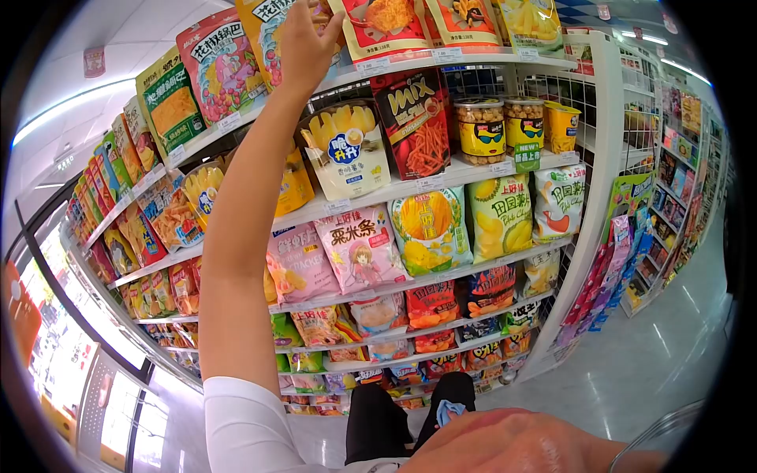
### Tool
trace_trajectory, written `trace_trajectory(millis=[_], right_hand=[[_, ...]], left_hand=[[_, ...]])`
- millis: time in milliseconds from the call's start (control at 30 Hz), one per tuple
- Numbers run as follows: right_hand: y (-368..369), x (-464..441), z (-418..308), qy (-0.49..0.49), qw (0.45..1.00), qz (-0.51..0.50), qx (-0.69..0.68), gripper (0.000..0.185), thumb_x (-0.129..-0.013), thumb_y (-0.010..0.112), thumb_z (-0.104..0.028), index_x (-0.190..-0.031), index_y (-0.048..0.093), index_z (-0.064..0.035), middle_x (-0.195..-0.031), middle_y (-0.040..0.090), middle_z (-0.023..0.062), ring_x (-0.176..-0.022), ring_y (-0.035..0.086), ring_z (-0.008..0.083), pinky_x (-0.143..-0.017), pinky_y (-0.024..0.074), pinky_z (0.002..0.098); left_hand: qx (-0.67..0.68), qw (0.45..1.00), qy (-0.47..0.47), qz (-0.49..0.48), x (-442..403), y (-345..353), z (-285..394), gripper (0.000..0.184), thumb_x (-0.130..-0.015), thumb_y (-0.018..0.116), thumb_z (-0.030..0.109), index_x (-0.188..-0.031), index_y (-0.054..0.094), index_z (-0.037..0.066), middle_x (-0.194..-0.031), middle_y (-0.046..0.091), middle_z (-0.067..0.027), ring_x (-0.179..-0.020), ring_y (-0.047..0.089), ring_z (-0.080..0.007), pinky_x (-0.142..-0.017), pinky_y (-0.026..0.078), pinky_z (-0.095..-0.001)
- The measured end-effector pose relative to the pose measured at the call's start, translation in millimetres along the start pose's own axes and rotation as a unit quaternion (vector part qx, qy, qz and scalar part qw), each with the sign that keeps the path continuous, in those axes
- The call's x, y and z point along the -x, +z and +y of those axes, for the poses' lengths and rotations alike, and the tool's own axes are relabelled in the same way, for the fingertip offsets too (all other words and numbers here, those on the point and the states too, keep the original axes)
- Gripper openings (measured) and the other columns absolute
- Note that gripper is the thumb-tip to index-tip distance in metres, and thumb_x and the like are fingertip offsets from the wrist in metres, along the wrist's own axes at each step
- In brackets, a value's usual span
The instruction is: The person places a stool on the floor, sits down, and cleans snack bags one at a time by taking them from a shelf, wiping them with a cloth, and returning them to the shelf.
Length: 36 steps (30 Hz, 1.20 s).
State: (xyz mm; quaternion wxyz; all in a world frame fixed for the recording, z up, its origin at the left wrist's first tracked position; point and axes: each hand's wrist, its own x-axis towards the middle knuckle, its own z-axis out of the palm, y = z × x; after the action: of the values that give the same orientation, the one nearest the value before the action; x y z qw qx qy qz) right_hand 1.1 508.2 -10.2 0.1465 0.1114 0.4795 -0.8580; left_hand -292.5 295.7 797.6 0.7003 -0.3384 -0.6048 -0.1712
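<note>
My left hand (307, 47) is raised to the top shelf, in front of an orange snack bag (264, 35) and beside a red and yellow bag (384, 27). Its thumb stands apart from the fingers, whose tips are partly cut off by the upper edge; whether it touches a bag I cannot tell. Low in the view, close to the camera, my right hand (505, 445) is closed, with a light blue cloth (449, 411) showing at its far side. Most of its fingers are hidden.
White shelves (441, 180) hold rows of snack bags, with a red box (412, 122) and lidded jars (481, 130) on the second tier. Hanging packets (619, 244) line the right end. Another stocked rack (670, 189) stands farther right, across a shiny floor (631, 370).
</note>
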Motion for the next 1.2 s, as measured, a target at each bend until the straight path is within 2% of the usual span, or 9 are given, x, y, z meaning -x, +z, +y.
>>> trace_trajectory(millis=[100,133,333,433,533,633,733,833,1200], right_hand=[[-0.7,-1.0,0.1,0.009,1.000,0.000,-0.009,0.027,-0.103,0.055,-0.018,-0.122,0.056,0.0009,-0.099,0.069,0.0178,-0.076,0.074,0.0336,-0.056,0.0627,0.0412],[-0.9,-1.5,0.0,0.009,1.000,0.001,-0.006,0.027,-0.102,0.056,-0.018,-0.121,0.056,0.0008,-0.098,0.069,0.0181,-0.076,0.075,0.0338,-0.056,0.0628,0.0411],[-0.8,0.2,-0.8,0.005,1.000,0.017,0.002,0.025,-0.102,0.056,-0.018,-0.119,0.056,0.0004,-0.097,0.070,0.0192,-0.076,0.075,0.0347,-0.056,0.0627,0.0402],[-2.9,-1.6,0.9,0.000,1.000,0.012,0.004,0.026,-0.102,0.057,-0.019,-0.119,0.056,0.0004,-0.097,0.070,0.0194,-0.077,0.075,0.0348,-0.056,0.0625,0.0402],[-2.6,-0.1,-1.5,-0.005,1.000,0.005,0.009,0.027,-0.102,0.057,-0.019,-0.120,0.056,0.0005,-0.097,0.070,0.0190,-0.077,0.075,0.0344,-0.056,0.0624,0.0401],[-0.6,2.5,-4.1,-0.009,1.000,0.003,0.001,0.028,-0.102,0.057,-0.020,-0.121,0.056,0.0005,-0.097,0.070,0.0182,-0.077,0.075,0.0338,-0.055,0.0620,0.0396],[-3.3,0.1,-3.3,0.004,1.000,-0.009,-0.005,0.029,-0.102,0.057,-0.021,-0.121,0.056,0.0004,-0.098,0.070,0.0178,-0.076,0.075,0.0337,-0.055,0.0617,0.0392],[-16.4,-12.1,8.7,0.025,1.000,-0.018,0.000,0.028,-0.101,0.057,-0.020,-0.121,0.056,0.0001,-0.099,0.070,0.0178,-0.076,0.075,0.0341,-0.054,0.0617,0.0393],[-18.9,-13.4,17.4,0.001,1.000,-0.021,-0.003,0.028,-0.102,0.058,-0.020,-0.122,0.056,-0.0015,-0.099,0.070,0.0167,-0.076,0.076,0.0335,-0.053,0.0612,0.0385]], left_hand=[[0.143,0.981,-0.127,-0.024,-5.7,20.7,4.8,0.062,-0.092,0.074,0.038,-0.127,0.051,-0.006,-0.112,0.063,-0.0257,-0.104,0.063,-0.0405,-0.088,0.051,-0.0480],[0.002,0.994,-0.104,-0.028,-7.4,25.5,2.3,0.068,-0.088,0.079,0.037,-0.128,0.047,-0.007,-0.117,0.062,-0.0270,-0.113,0.063,-0.0367,-0.094,0.050,-0.0454],[0.170,0.974,-0.137,-0.057,-1.9,53.2,-5.5,0.091,-0.083,0.082,0.037,-0.144,0.031,-0.008,-0.131,0.053,-0.0296,-0.125,0.055,-0.0403,-0.107,0.043,-0.0454],[0.032,0.999,-0.042,-0.002,7.4,79.0,-26.8,0.098,-0.081,0.083,0.034,-0.149,0.026,-0.007,-0.137,0.048,-0.0303,-0.129,0.050,-0.0418,-0.111,0.039,-0.0453],[0.038,0.986,-0.132,-0.099,4.2,68.6,-3.4,0.098,-0.080,0.084,0.029,-0.149,0.025,-0.007,-0.144,0.041,-0.0296,-0.132,0.046,-0.0414,-0.112,0.038,-0.0444],[0.026,0.998,-0.052,-0.031,10.4,73.7,-8.4,0.099,-0.080,0.084,0.029,-0.152,0.025,-0.003,-0.141,0.048,-0.0275,-0.125,0.054,-0.0375,-0.108,0.043,-0.0439],[0.155,0.961,-0.183,-0.141,5.7,61.6,4.1,0.100,-0.079,0.084,0.029,-0.155,0.025,0.003,-0.137,0.056,-0.0230,-0.115,0.062,-0.0319,-0.101,0.049,-0.0428],[0.111,0.969,-0.164,-0.150,6.4,55.6,13.8,0.100,-0.079,0.084,0.028,-0.157,0.025,0.008,-0.133,0.062,-0.0190,-0.107,0.066,-0.0272,-0.096,0.052,-0.0413],[0.061,0.987,-0.118,-0.093,15.4,58.3,11.4,0.101,-0.077,0.085,0.031,-0.156,0.028,0.006,-0.141,0.056,-0.0210,-0.121,0.060,-0.0339,-0.105,0.047,-0.0427]])
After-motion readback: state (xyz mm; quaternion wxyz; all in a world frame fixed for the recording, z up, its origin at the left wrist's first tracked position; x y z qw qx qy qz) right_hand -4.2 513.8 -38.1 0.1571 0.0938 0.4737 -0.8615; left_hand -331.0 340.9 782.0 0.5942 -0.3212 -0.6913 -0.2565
